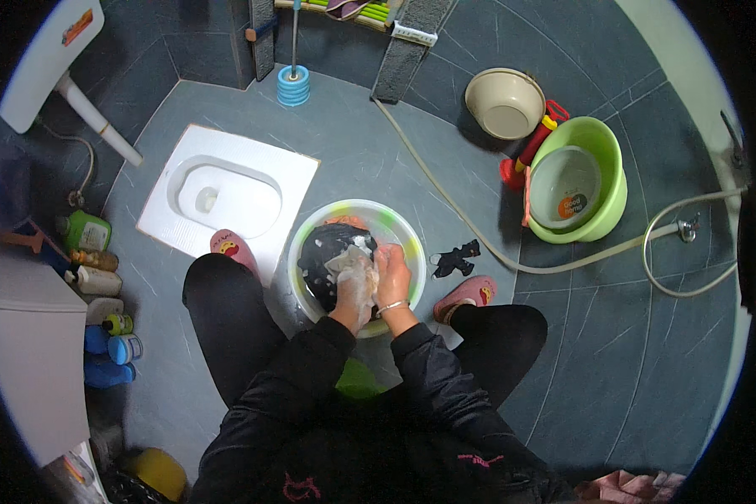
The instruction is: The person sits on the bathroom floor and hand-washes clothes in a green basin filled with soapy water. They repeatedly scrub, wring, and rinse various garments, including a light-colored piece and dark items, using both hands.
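A round plastic basin stands on the floor between the person's feet, holding a dark wet cloth with suds on it and something orange at its far rim. Over the basin, my left hand is covered in foam and shut on a light-coloured soapy cloth. Close against it on the right is my right hand, with a bracelet at the wrist, its fingers curled at the same cloth. Both hands' fingertips are partly hidden by foam and cloth.
Left lies a white squat toilet, with several bottles beyond. A small dark cloth item lies right of the basin. A hose crosses the floor near a green tub, a beige basin and a red plunger.
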The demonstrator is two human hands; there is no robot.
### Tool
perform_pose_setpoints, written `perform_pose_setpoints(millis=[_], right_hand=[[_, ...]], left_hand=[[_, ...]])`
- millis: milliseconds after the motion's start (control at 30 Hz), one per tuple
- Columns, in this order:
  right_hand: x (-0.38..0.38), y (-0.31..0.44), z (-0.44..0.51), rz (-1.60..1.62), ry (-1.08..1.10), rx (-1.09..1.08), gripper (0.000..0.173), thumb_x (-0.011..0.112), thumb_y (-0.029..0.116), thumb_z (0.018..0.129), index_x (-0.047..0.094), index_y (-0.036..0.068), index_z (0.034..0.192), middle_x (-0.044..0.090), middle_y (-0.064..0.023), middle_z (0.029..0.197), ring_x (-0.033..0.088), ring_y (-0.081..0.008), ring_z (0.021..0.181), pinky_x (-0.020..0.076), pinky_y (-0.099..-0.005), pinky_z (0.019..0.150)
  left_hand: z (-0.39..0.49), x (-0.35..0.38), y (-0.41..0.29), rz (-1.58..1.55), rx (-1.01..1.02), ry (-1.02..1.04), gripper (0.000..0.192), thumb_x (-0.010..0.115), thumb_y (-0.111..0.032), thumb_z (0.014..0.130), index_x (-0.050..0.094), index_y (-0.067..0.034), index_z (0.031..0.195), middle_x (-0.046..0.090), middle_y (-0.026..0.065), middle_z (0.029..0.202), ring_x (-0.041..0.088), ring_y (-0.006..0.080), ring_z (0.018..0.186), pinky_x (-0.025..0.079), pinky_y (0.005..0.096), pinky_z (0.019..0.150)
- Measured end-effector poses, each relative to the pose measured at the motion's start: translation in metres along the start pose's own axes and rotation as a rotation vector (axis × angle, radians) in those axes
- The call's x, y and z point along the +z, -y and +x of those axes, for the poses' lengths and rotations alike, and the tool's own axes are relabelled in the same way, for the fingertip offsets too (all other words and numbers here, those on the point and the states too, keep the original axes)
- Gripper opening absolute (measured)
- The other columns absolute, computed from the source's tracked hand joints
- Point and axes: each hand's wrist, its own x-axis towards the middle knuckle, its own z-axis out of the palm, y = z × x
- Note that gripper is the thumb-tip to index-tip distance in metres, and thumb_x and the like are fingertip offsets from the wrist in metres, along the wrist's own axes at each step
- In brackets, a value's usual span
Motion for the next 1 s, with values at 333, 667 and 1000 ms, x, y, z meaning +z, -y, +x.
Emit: perform_pose_setpoints(millis=[333, 667, 1000], right_hand=[[-0.016, 0.036, -0.015, 0.224, 0.122, -0.019, 0.013, 0.060, 0.018, 0.084, 0.058, 0.007, 0.092, 0.061, -0.0138, 0.075, 0.061, -0.0267, 0.067, 0.0458, -0.0367, 0.061], [-0.004, 0.027, -0.001, 0.029, 0.023, 0.012, 0.013, 0.055, 0.015, 0.087, 0.054, 0.010, 0.098, 0.062, -0.0156, 0.078, 0.062, -0.0321, 0.070, 0.0472, -0.0393, 0.059], [-0.001, -0.005, 0.016, 0.269, 0.122, 0.202, 0.020, 0.057, 0.022, 0.088, 0.061, 0.002, 0.085, 0.060, -0.0055, 0.076, 0.055, -0.0140, 0.072, 0.0454, -0.0281, 0.069]], left_hand=[[0.025, -0.025, 0.001, 0.457, 0.252, 0.401, 0.038, 0.037, -0.039, 0.095, 0.059, -0.008, 0.096, 0.059, 0.0063, 0.090, 0.058, 0.0191, 0.088, 0.046, 0.0328, 0.074], [0.026, -0.017, 0.016, 0.406, 0.288, -0.022, 0.021, 0.046, -0.028, 0.092, 0.054, -0.011, 0.083, 0.053, 0.0007, 0.076, 0.053, 0.0146, 0.069, 0.045, 0.0297, 0.060], [-0.011, 0.012, -0.005, -0.008, 0.111, 0.038, 0.017, 0.045, -0.028, 0.094, 0.052, -0.012, 0.094, 0.057, 0.0008, 0.085, 0.057, 0.0132, 0.074, 0.049, 0.0264, 0.063]])
